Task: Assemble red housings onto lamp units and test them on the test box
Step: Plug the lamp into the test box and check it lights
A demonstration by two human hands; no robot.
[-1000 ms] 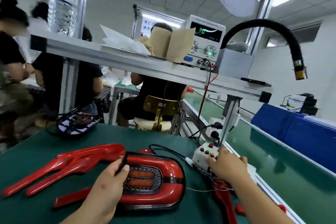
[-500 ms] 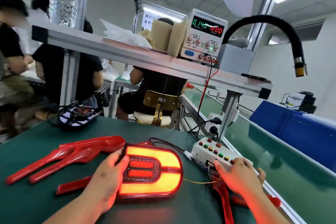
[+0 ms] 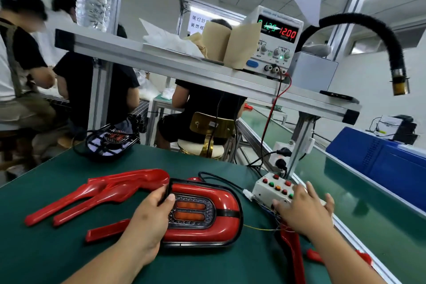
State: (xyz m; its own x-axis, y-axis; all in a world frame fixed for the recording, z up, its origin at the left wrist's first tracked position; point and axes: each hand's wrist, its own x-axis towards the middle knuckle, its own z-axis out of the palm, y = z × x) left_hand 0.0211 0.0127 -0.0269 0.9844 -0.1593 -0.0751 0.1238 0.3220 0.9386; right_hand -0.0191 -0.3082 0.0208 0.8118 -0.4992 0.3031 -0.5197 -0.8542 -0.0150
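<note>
A red lamp unit (image 3: 221, 212) with its red housing on lies flat on the green mat, its lights dim. My left hand (image 3: 149, 219) rests on its left end, thumb and fingers curled round the black edge. A cable runs from the lamp to the white test box (image 3: 274, 188) with red, green and amber buttons. My right hand (image 3: 302, 211) lies over the box's near right side, fingers spread straight over the buttons. Loose red housings (image 3: 103, 191) lie left of the lamp.
A bare black lamp unit (image 3: 108, 142) sits at the mat's far left. The power supply (image 3: 276, 39) on the shelf reads 12.00. A conveyor belt (image 3: 368, 203) runs along the right. More red parts (image 3: 291, 249) lie under my right wrist. Several people sit behind the bench.
The lamp lit up bright half a second ago and is dim again now. My right hand has shifted over the test box buttons. My left hand stayed on the lamp.
</note>
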